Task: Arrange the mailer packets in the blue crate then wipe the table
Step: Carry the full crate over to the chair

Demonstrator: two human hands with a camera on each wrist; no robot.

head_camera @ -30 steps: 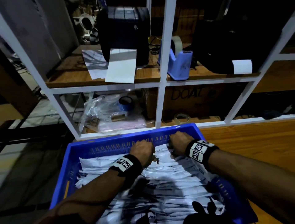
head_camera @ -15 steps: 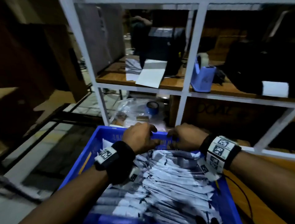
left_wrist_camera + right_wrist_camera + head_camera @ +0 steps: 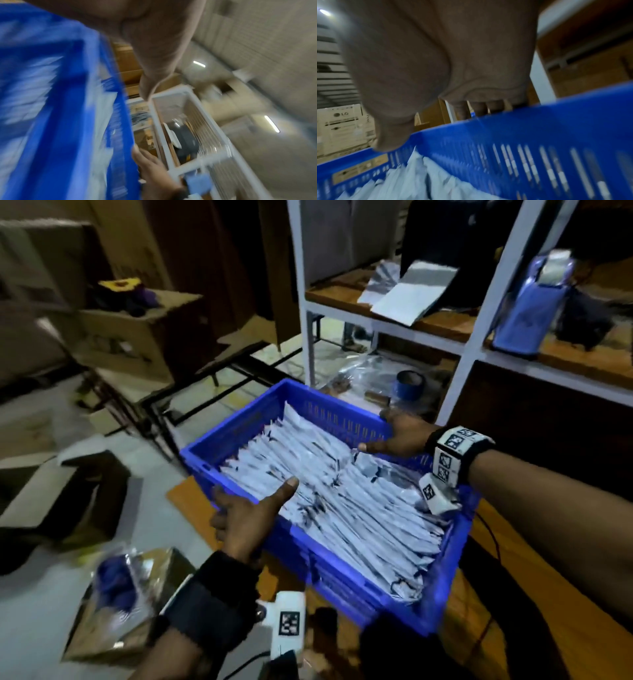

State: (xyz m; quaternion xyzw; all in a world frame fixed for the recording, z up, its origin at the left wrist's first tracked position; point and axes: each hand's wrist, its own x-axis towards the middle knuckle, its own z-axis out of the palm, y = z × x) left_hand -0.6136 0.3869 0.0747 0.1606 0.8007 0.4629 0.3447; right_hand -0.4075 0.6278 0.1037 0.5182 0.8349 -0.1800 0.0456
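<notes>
The blue crate (image 3: 236, 422) sits diagonally at the wooden table's corner, filled with several white mailer packets (image 3: 342, 501) lying in overlapping rows. My left hand (image 3: 246, 515) grips the crate's near-left rim, thumb stretched over the packets and fingers outside the wall. My right hand (image 3: 400, 436) holds the far-right rim, thumb inside. In the right wrist view its fingers (image 3: 479, 109) curl over the slotted crate wall (image 3: 539, 135) above the packets (image 3: 419, 175). The left wrist view is blurred, showing the crate (image 3: 60, 108) and the right hand (image 3: 150, 162) at its far side.
A white shelf frame (image 3: 479, 337) stands right behind the crate, holding a blue tape dispenser (image 3: 527, 302) and papers, with a blue tape roll (image 3: 409, 385) below. Cardboard boxes (image 3: 130, 337) crowd the floor at left. An open box (image 3: 120, 594) lies beside my left wrist. The wooden table (image 3: 513, 594) extends right.
Both hands left the crate's far rim and now grip opposite sides. The crate has turned diagonal, and my view has swung left toward the floor and boxes.
</notes>
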